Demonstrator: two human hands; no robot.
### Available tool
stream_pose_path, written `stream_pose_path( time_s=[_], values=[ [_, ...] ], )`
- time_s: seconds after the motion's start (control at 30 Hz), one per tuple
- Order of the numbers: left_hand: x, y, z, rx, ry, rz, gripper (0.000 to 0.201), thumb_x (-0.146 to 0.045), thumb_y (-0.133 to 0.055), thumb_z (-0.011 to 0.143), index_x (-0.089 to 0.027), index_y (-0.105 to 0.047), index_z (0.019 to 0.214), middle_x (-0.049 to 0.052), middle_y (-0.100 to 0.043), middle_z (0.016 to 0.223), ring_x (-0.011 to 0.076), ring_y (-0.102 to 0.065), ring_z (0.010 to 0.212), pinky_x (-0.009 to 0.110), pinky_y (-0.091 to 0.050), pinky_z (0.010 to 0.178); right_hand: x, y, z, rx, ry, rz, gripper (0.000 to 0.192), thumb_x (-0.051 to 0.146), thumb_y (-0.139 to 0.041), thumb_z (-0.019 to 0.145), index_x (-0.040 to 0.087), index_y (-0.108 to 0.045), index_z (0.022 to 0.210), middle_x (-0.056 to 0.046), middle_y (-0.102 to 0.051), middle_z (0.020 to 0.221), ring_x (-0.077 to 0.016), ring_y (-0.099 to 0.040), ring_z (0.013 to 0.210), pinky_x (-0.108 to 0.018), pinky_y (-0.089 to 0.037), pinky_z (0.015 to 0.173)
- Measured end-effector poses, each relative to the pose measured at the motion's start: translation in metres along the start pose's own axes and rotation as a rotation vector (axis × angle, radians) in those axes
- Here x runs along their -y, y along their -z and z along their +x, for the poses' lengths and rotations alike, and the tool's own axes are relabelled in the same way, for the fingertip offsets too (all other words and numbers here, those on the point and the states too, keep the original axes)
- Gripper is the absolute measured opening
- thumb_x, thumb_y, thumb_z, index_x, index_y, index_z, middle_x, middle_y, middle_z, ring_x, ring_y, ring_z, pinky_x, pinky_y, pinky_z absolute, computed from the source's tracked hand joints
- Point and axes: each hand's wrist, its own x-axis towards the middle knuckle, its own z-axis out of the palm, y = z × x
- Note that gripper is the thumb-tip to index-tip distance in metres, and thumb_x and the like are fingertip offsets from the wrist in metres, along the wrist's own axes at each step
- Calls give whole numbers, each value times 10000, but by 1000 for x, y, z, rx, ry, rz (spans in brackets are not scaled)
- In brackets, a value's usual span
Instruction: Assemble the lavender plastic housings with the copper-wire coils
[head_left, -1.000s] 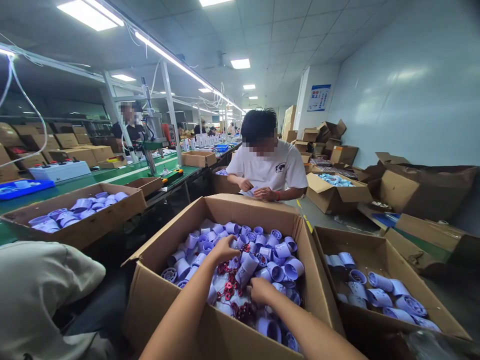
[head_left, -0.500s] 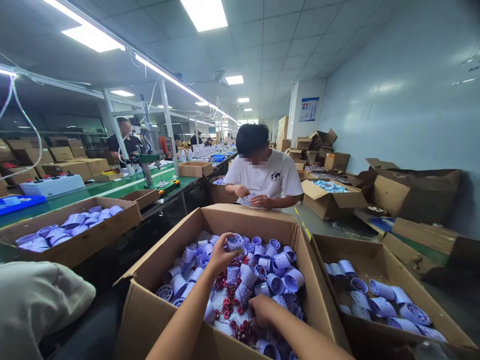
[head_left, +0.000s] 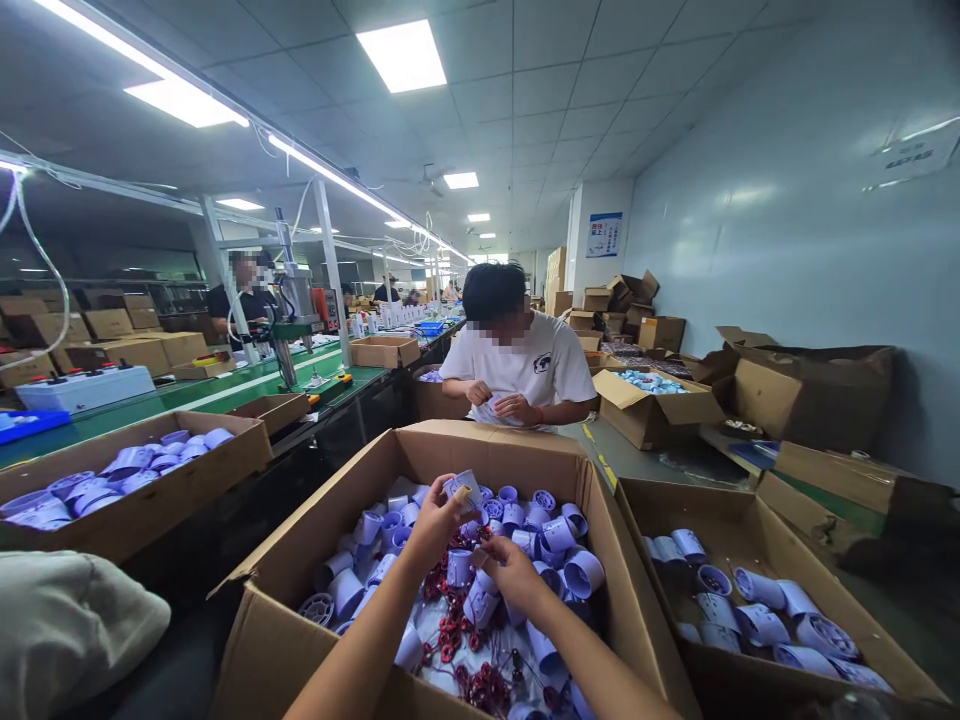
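Note:
My left hand (head_left: 437, 522) is closed around a lavender plastic cup-shaped housing (head_left: 463, 486), lifted above the pile in a large cardboard box (head_left: 315, 520). Close beside it, my right hand (head_left: 511, 572) has its fingers pinched together near the raised housing; what they hold, if anything, is too small to make out. Below both hands lie small dark-red parts with thin wires (head_left: 450, 630), tangled on a whitish sheet (head_left: 429, 618). Many more lavender housings (head_left: 583, 573) lie at mixed angles around them.
Another carton (head_left: 757, 650) of lavender housings stands at the right, and a shallow one (head_left: 225, 470) at the left. A co-worker in a white shirt (head_left: 551, 365) sits across the box, hands at the chest. A green conveyor line (head_left: 217, 385) runs along the left.
My right hand has risen from the pile and come up beside my left hand. The housing in my left hand has been turned, its side now showing. The view has shifted slightly.

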Motion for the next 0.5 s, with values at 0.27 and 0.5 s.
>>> stream_pose_path(
  time_s=[0.27,0.5],
  values=[
    [-3,4,3,0,-2,-36,616,-508,-850,452,-197,-537,880,-23,-597,783,144,-616,687,328,-563,659,14,9,-6,-9,-45,311,578,708,-708,516,197,-635,776,-8,-626,701,-183,-584,685,-304,-457,643],
    [-4,0,-4,122,98,-27,595,-457,-875,444,-205,-542,868,-18,-603,797,137,-616,713,305,-560,673,30,14,-13,-4,-109,556,617,583,-799,519,201,-641,978,-31,-683,855,-160,-626,698,-272,-475,604]
  ],
)
